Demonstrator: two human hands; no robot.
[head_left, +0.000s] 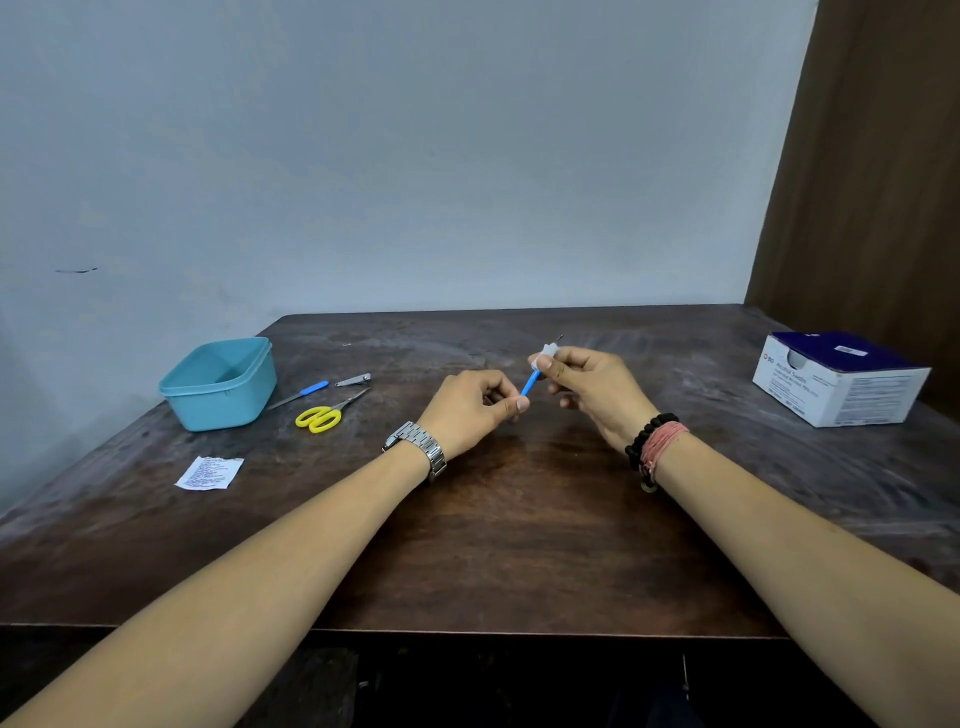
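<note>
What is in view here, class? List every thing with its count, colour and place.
tool: 1, blue, held between both hands
pad: 1, white, at tool's upper end
tub: 1, teal, table's left
file: 1, blue handle, right of tub
nail clipper: 1, silver, beside file
scissors: 1, yellow handles, near file
sachet: 1, white, front left
box: 1, white and dark blue, table's right
table: 1, dark brown
left hand: silver watch, pinches tool's lower end
right hand: black and pink bracelets, holds pad
</note>
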